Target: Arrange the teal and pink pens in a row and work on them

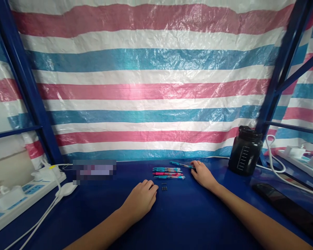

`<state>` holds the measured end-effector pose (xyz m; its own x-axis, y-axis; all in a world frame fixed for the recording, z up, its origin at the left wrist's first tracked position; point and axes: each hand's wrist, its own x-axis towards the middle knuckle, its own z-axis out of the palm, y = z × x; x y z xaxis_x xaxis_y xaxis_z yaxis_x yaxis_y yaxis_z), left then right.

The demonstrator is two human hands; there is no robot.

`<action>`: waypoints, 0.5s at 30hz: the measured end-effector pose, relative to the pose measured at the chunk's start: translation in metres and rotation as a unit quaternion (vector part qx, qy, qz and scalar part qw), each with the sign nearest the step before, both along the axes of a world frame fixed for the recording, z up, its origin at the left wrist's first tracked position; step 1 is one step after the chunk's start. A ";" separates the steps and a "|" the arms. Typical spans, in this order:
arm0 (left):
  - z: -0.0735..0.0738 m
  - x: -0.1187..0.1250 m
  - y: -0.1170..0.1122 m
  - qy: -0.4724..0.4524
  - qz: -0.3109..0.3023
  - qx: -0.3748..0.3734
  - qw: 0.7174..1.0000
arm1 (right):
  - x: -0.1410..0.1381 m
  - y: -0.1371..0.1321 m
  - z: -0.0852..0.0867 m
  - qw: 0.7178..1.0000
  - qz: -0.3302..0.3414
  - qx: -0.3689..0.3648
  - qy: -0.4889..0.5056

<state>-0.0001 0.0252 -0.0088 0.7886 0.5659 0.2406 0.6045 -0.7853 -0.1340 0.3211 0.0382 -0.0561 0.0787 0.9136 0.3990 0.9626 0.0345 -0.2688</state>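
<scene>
My right hand (202, 176) is closed on the end of a blue pen (179, 164), which lies slanted at the back of the blue table. My left hand (142, 198) rests palm down on the table, fingers loosely bent and fingertips partly hidden. Just right of it lie small dark pieces (164, 188), too small to name. Between the hands, several pens are lined up side by side: blue ones (169, 177) and a red one (168, 174).
A black bottle (245, 151) stands at the back right, with a dark phone-like slab (287, 208) before it. White power strips (23, 199) and cables line both sides. A blurred-out item (95, 170) sits back left. Blue metal posts and a striped sheet (156, 90) enclose the table.
</scene>
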 end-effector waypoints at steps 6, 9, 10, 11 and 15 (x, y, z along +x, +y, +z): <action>-0.001 0.000 0.000 0.005 -0.005 0.003 1.000 | 0.002 -0.002 0.002 1.000 -0.008 -0.018 -0.018; -0.001 0.000 0.000 0.012 -0.002 0.004 1.000 | 0.002 -0.003 0.003 1.000 0.011 -0.019 -0.016; -0.001 0.000 -0.001 0.013 -0.001 0.005 1.000 | 0.002 -0.003 0.003 1.000 0.017 -0.017 -0.014; -0.001 0.000 -0.001 0.014 0.000 0.005 1.000 | 0.002 -0.002 0.002 1.000 0.022 -0.015 -0.012; -0.001 0.000 -0.001 0.008 0.004 0.005 1.000 | 0.002 0.000 0.002 0.999 0.044 -0.005 -0.003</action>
